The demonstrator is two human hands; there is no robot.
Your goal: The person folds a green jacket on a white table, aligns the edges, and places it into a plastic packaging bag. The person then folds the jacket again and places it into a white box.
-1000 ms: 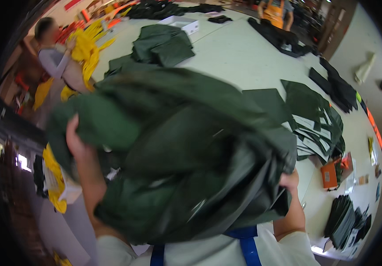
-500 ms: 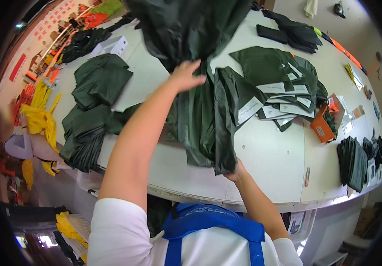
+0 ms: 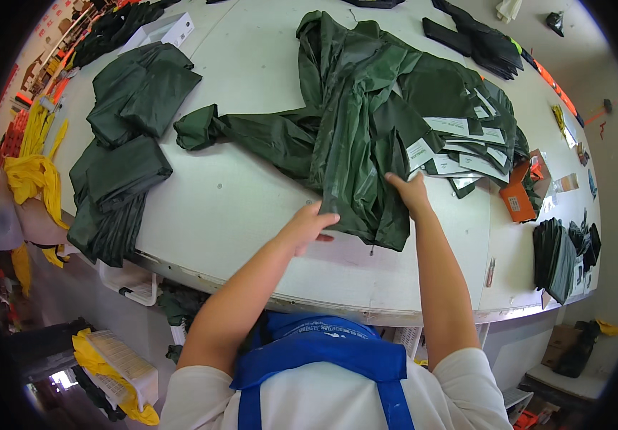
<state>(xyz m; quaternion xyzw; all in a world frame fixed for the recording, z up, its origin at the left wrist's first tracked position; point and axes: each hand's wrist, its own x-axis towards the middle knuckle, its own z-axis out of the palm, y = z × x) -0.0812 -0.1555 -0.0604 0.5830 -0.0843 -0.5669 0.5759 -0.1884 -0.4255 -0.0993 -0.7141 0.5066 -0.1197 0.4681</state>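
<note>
A dark green rain garment (image 3: 352, 122) lies spread across the white table (image 3: 237, 208), one sleeve stretched out to the left. My left hand (image 3: 309, 226) grips its near hem at the lower edge. My right hand (image 3: 411, 192) rests flat on the fabric a little to the right, fingers apart. Just beyond my right hand lies a fanned stack of folded green garments with white labels (image 3: 467, 143).
Folded dark green garments (image 3: 130, 143) pile up on the table's left side. An orange packet (image 3: 518, 197) sits at the right, and dark folded items (image 3: 560, 251) lie near the right edge. A white box (image 3: 162, 30) is at the far left. Yellow cloth (image 3: 33, 172) hangs beside the table.
The green garment, held up in both hands before, now lies laid out on the table. Both hands have come down to its near edge.
</note>
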